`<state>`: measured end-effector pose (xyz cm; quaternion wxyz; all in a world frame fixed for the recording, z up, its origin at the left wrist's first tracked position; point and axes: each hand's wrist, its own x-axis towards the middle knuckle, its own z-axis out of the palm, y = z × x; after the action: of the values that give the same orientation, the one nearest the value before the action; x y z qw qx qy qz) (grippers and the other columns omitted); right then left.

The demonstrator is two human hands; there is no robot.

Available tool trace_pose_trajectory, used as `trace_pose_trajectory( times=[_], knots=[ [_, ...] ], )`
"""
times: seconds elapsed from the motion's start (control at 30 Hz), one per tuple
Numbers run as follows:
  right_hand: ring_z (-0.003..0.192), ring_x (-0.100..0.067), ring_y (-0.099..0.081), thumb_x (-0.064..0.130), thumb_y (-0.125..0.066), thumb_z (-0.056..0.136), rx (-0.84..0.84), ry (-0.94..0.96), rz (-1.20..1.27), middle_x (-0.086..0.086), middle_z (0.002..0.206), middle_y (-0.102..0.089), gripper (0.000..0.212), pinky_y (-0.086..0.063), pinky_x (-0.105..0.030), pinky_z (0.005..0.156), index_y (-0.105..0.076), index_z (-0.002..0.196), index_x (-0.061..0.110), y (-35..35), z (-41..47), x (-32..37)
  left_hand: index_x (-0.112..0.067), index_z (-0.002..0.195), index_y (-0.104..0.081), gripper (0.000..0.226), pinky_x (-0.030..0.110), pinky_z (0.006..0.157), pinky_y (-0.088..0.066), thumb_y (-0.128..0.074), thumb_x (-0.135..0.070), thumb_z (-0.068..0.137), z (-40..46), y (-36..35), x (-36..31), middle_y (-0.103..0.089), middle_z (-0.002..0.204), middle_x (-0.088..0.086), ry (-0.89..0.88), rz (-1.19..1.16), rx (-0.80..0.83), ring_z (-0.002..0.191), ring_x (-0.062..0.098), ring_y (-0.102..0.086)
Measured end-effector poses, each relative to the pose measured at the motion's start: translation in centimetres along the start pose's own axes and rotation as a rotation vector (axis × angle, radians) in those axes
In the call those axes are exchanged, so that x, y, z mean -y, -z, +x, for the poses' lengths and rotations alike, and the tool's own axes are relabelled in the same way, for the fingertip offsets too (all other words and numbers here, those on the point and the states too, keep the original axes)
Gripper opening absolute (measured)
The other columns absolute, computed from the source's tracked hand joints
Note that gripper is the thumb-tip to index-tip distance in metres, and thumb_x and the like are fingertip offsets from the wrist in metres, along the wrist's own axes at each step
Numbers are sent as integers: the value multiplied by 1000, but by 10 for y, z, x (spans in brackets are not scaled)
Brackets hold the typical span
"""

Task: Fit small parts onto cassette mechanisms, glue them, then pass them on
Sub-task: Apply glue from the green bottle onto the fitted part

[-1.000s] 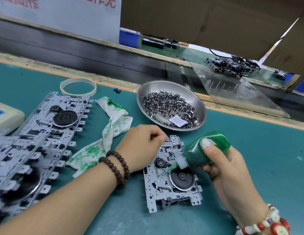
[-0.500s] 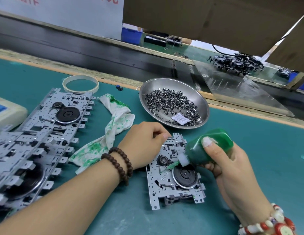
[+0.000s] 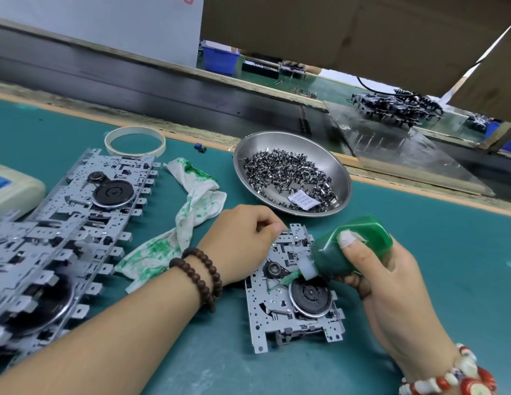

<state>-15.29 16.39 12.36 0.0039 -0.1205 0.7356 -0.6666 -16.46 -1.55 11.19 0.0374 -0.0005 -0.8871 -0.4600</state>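
The right hand (image 3: 382, 275) had its grip clamped round a squat green plastic glue bottle (image 3: 352, 246), thumb pressed across its side and fingers curled beneath; the bottle lay tipped toward nine o'clock, so that its white collar and thin green nozzle (image 3: 290, 278) came down onto the grey stamped-metal cassette mechanism (image 3: 294, 292) — whether the tip actually touched the plate could not be told. The left hand (image 3: 243, 243) sat on the mechanism's ten o'clock corner with its fingers curled in and the thumb tip against the metal edge; whether that grip closed on a small part or only steadied the plate could not be told. The mechanism lay flat on the teal table (image 3: 434, 252), black flywheel uppermost, between the two hands.

At twelve o'clock from it stood a shallow round steel dish (image 3: 338, 169) holding a heap of small dark metal parts (image 3: 285, 172) and a little white printed packet (image 3: 302, 201). At ten o'clock lay a crumpled white cloth stained green (image 3: 191, 212), and beyond that a cream-coloured tape ring (image 3: 134, 140). Out at nine o'clock a row of overlapped grey cassette mechanisms (image 3: 63, 238) ran along the table, with a beige device (image 3: 17, 192) at the frame's edge. A dark conveyor belt (image 3: 134, 81) crossed the far side — more assemblies (image 3: 397, 105) stood beyond it.
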Motion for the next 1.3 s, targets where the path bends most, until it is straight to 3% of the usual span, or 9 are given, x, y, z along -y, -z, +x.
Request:
trace_pose_trajectory(
  times=[0.17,0.33,0.5,0.67,0.73,0.83,0.97,1.17,1.3],
  knots=[
    [79,-26,-63,72,-72,49,-10,-7,-7,-6,83,-70,59,-50,-40,68,-69,86,27,1,0,-1,-29,83,-67,17,5,50,-36,-53,-29,92,1,-1,1,-54,58,-17,-15,-18,-12,51,-10,-48],
    [61,-13,-59,50,-79,58,30,-108,146,-7,80,-69,36,-51,-21,53,-69,78,22,7,2,1,-35,74,-63,20,8,57,-41,-54,-29,91,1,-1,2,-65,73,-15,-13,-22,-8,61,-4,-54],
    [58,-14,-68,28,-61,65,77,-380,515,-9,82,-73,23,-53,-19,45,-74,80,16,13,3,13,-36,68,-63,24,21,75,-49,-57,-24,89,-1,-1,2,-70,78,-10,18,-104,-36,77,6,-63],
    [38,-6,-48,47,-62,62,84,-577,575,-9,61,-62,39,-40,-13,32,-74,71,11,17,6,15,-30,74,-67,21,11,40,-35,-57,-21,90,-2,-2,2,-61,58,-8,46,-219,-61,37,-1,-45],
    [41,-5,-48,49,-66,58,100,-564,652,-9,64,-62,46,-36,-12,30,-72,79,8,21,6,16,-30,75,-68,20,13,50,-42,-57,-20,89,-5,1,0,-66,63,-11,38,-211,-79,49,-2,-55],
    [61,-8,-65,42,-88,45,225,-441,666,-8,75,-69,55,-50,-14,44,-76,85,6,31,2,16,-29,76,-70,23,30,80,-52,-58,-15,89,-9,4,-5,-72,78,-8,61,-272,-99,81,11,-66],
    [81,-7,-64,36,-94,38,321,-233,522,-4,88,-69,66,-53,-19,69,-74,96,12,36,2,15,-25,78,-73,24,35,86,-50,-57,-11,89,-11,7,-12,-73,83,-7,74,-337,-104,88,16,-66],
    [84,-1,-60,6,-76,70,57,-78,3,9,100,-70,44,-44,-10,74,-51,102,21,49,6,10,-28,74,-73,24,19,70,-43,-60,-12,87,-7,20,-28,-73,81,-13,-2,-306,-191,84,7,-64],
    [106,-8,-47,27,-73,75,103,-53,-578,8,115,-50,47,-35,-18,90,-42,110,31,42,6,2,-25,82,-72,19,25,78,-47,-59,-13,88,4,27,-55,-73,83,-7,-55,-318,-227,89,13,-64]
  ],
)
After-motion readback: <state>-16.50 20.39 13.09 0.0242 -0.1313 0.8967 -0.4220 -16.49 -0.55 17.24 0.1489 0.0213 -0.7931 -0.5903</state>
